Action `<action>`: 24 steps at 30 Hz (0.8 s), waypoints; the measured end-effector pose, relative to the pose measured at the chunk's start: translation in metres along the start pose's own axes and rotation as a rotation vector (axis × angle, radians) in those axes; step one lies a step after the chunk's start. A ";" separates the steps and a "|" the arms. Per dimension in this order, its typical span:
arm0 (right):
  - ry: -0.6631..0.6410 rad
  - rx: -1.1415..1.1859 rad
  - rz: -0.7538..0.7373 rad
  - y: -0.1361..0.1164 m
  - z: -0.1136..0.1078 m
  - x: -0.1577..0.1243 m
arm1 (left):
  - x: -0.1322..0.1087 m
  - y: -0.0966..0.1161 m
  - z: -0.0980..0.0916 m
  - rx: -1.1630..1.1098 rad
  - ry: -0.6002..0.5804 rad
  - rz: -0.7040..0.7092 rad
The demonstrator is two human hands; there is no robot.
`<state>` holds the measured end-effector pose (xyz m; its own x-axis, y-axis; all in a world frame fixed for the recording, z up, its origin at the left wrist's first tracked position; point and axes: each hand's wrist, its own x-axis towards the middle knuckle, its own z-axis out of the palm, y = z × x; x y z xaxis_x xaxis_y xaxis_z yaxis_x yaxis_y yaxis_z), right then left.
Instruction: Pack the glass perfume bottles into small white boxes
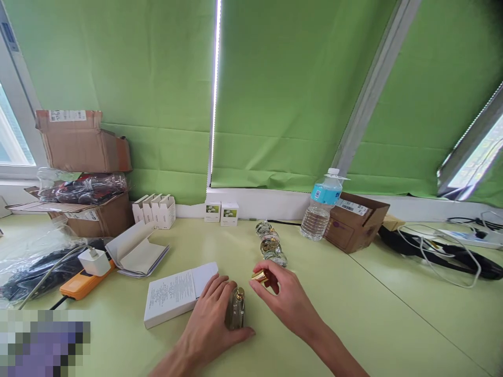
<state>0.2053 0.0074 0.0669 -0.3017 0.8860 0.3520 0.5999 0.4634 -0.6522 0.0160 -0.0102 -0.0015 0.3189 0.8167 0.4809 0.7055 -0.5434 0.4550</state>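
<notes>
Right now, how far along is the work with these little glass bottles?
Looks done: a line of small round glass bottles sits on the pale green table, though I can't tell if they're capped. In hand: the left hand grips a clear glass bottle while the fingers of the right hand hold a shiny gold cap. Remaining: that cap isn't on the bottle.

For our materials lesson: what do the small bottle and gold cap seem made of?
The small bottle looks like clear glass: glossy and see-through. The gold cap looks like polished metal, possibly plated plastic; its mirror shine cannot settle which.
</notes>
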 end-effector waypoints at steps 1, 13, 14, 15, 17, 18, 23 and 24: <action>0.002 -0.040 0.014 0.005 0.002 0.001 | 0.000 -0.001 0.000 0.014 0.007 0.002; -0.302 -0.264 0.040 0.044 0.035 -0.003 | 0.000 -0.014 0.012 0.115 0.031 0.026; -0.309 -0.260 0.038 0.044 0.034 -0.003 | 0.000 -0.013 0.011 0.112 0.033 0.029; -0.322 -0.255 0.035 0.044 0.033 -0.004 | 0.001 -0.012 0.010 0.106 0.034 0.030; -0.353 -0.243 0.026 0.043 0.028 -0.004 | 0.001 -0.008 0.007 0.092 0.036 0.018; -0.363 -0.236 0.027 0.042 0.024 -0.004 | 0.001 -0.007 0.006 0.086 0.035 0.008; -0.253 -0.175 0.079 0.026 -0.011 0.002 | 0.002 -0.005 0.007 0.074 0.074 -0.009; -0.168 -0.138 0.059 0.020 -0.021 0.003 | 0.002 -0.005 0.008 0.072 0.089 -0.004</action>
<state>0.2324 0.0187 0.0692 -0.3752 0.9068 0.1919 0.7123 0.4146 -0.5663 0.0177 -0.0039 -0.0086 0.2606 0.7968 0.5452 0.7516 -0.5219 0.4034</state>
